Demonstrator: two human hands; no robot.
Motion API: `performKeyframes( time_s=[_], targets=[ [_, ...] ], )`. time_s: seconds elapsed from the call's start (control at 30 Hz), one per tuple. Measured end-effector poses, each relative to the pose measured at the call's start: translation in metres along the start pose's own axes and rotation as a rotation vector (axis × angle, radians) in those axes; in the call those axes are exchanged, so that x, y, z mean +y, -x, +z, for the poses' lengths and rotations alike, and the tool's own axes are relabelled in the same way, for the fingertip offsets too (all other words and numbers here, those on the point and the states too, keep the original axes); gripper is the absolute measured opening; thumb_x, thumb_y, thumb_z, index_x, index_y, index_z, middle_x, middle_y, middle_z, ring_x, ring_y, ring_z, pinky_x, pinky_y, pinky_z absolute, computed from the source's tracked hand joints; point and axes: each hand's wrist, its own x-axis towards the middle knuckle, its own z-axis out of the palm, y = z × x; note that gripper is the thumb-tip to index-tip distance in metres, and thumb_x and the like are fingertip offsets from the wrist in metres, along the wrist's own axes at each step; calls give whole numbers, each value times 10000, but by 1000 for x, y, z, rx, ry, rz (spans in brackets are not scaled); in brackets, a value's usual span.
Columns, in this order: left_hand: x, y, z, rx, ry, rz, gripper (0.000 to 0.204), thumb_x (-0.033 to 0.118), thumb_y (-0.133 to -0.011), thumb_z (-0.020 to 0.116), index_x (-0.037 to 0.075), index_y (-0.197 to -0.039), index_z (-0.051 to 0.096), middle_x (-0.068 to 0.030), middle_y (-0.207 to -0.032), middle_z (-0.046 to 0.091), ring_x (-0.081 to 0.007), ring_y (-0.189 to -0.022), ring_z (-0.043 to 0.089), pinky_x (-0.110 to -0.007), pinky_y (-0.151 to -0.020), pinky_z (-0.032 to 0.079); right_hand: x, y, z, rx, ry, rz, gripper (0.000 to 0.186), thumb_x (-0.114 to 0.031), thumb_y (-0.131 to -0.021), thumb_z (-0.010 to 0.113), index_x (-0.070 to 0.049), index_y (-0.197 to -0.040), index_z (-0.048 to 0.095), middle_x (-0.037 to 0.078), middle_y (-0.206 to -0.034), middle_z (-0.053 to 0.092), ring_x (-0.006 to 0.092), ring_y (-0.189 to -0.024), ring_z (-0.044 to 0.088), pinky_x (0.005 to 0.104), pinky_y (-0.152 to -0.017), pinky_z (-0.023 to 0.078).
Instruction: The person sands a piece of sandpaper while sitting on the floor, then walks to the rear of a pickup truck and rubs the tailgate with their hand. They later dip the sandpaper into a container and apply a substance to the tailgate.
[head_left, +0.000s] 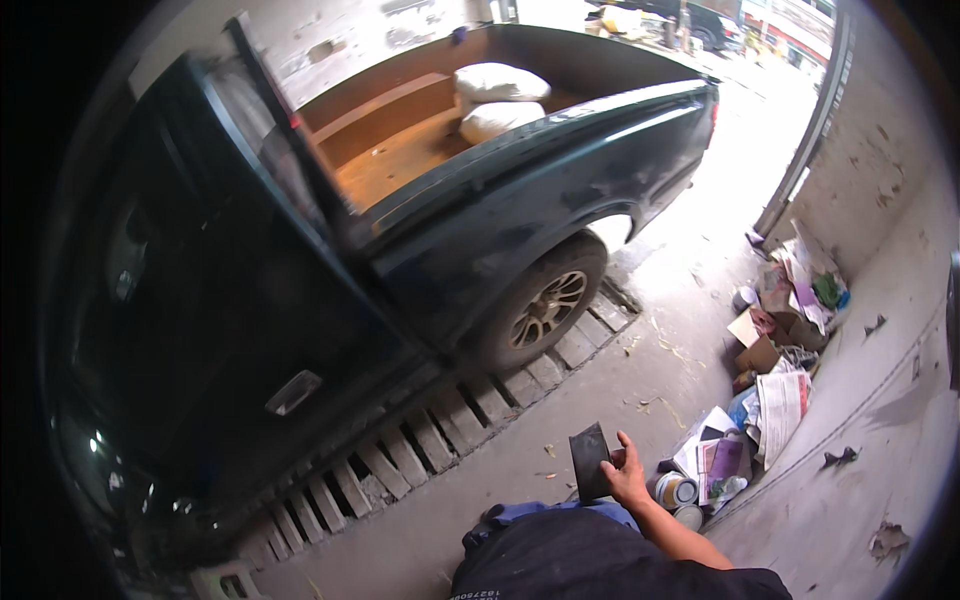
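My right hand (626, 478) is in front of my body, closed at the edge of a black flat rectangular piece (590, 460). One finger points up, away from it. The piece is thin and tilted, and its exact kind cannot be made out. My left hand does not show. On the left, beyond a slatted drain, a dark green pickup truck (500, 220) stands with its rear wheel (548, 310) toward me. The right hand is apart from the truck.
A slatted drain cover (400, 463) runs along the floor beside the truck. By the right wall lie paint cans (675, 489), newspapers (780, 412) and cardboard (757, 356). White sacks (502, 83) rest in the truck bed. A worn wall (870, 170) bounds the right.
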Motion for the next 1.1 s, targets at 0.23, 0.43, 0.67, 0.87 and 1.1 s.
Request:
performKeyframes(
  time_s=[0.23,0.43,0.67,0.87,1.1],
  targets=[
    [69,-5,45,-104,-182,44,283,255,-889,555,57,-694,608,-49,-639,609,-160,-564,576,-327,-521,442,29,-27,-94,174,-59,79,739,-61,-807,679,-51,-1456,327,54,-927,566,131,-830,558,296,-778,494],
    [123,-21,62,-221,-334,73,294,245,-883,557,56,-664,609,-47,-622,605,-156,-551,570,-324,-512,434,52,-38,-135,339,-70,155,764,-69,-779,684,-49,-1457,332,38,-922,536,125,-784,528,276,-746,488],
    [217,-74,75,-400,-502,78,309,233,-876,560,55,-629,611,-44,-601,599,-152,-537,562,-321,-500,425,57,-75,-151,429,-105,258,753,-82,-785,688,-55,-1453,341,47,-943,557,119,-778,532,278,-736,492],
    [329,-156,101,-569,-668,90,323,222,-870,562,53,-598,612,-42,-584,595,-148,-524,556,-318,-490,417,35,-148,-180,558,-103,376,738,-87,-773,698,-50,-1430,364,71,-951,591,131,-762,551,279,-726,493],
    [483,-222,133,-666,-796,219,342,210,-862,564,52,-563,614,-39,-563,590,-144,-509,549,-315,-479,408,-9,-229,-224,735,-170,336,729,-55,-806,679,-47,-1449,337,56,-953,569,102,-772,530,253,-731,481]
  ],
)
